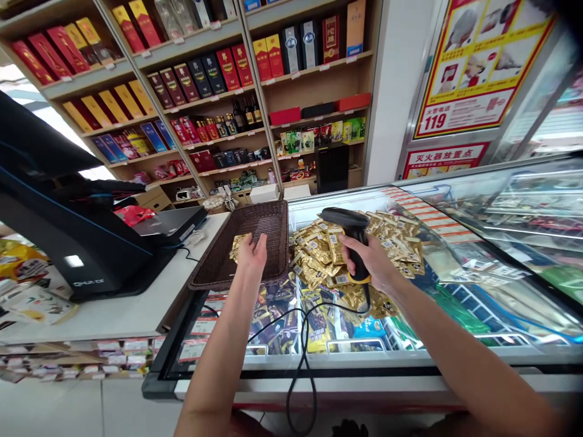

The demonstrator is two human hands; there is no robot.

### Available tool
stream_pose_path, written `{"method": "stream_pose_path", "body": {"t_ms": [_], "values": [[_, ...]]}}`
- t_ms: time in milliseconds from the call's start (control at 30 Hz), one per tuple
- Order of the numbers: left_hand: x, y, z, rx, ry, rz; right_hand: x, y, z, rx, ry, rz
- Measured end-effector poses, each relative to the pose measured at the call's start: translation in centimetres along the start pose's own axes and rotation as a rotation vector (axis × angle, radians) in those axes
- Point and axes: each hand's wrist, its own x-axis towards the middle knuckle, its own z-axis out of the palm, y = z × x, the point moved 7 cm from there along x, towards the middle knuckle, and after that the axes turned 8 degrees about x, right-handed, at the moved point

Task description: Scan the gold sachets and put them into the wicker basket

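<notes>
My left hand (252, 255) is over the brown woven basket (218, 258), thumb apart from the fingers. A small gold foil packet (237, 247) shows just left of its fingers, inside the basket; the fingers partly cover it, and no firm grip on it is visible. In my right hand (371, 258) is a black handheld barcode scanner (357, 233), its head pointing left above a heap of gold foil packets (314, 249). White barcode labels show on several of them. The scanner's black cable (304, 340) loops down over the freezer's front edge.
The heap and part of the basket rest on a glass-topped chest freezer (277, 364) with packaged goods inside. At left, a black checkout machine (113, 243) stands on a white counter (136, 318). Behind are shelves (204, 100) of boxes and bottles; red-and-yellow posters (483, 67) hang at right.
</notes>
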Motion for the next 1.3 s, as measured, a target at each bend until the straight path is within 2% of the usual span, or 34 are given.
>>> {"method": "stream_pose_path", "body": {"t_ms": [167, 267, 400, 533, 700, 933, 1067, 1300], "values": [[-2.5, -3.3, 8.0, 0.260, -0.303, 0.009, 0.9, -1.4, -1.6, 0.073, 0.061, -0.033], [-3.3, -5.6, 11.5, 0.492, -0.414, 0.023, 1.2, -1.4, -2.2, 0.075, 0.074, -0.020], [-2.7, -8.2, 14.7, 0.706, -0.453, 0.059, 1.7, -1.0, -2.6, 0.055, 0.076, -0.034], [-1.9, -9.2, 16.2, 0.777, -0.466, 0.107, 2.0, -0.4, -2.6, 0.048, 0.063, -0.035], [-0.9, -8.2, 15.6, 0.691, -0.454, 0.106, 1.8, -0.3, -2.1, 0.029, 0.044, -0.033], [0.8, -5.4, 11.9, 0.379, -0.387, -0.015, 1.4, -0.4, -1.6, 0.051, 0.037, -0.042], [0.9, -5.1, 9.9, 0.232, -0.360, -0.074, 1.1, 0.0, -1.0, 0.030, -0.002, -0.028], [0.2, -4.8, 7.6, -0.029, -0.295, -0.050, -0.1, 1.1, 0.7, -0.030, -0.121, 0.032]]}}
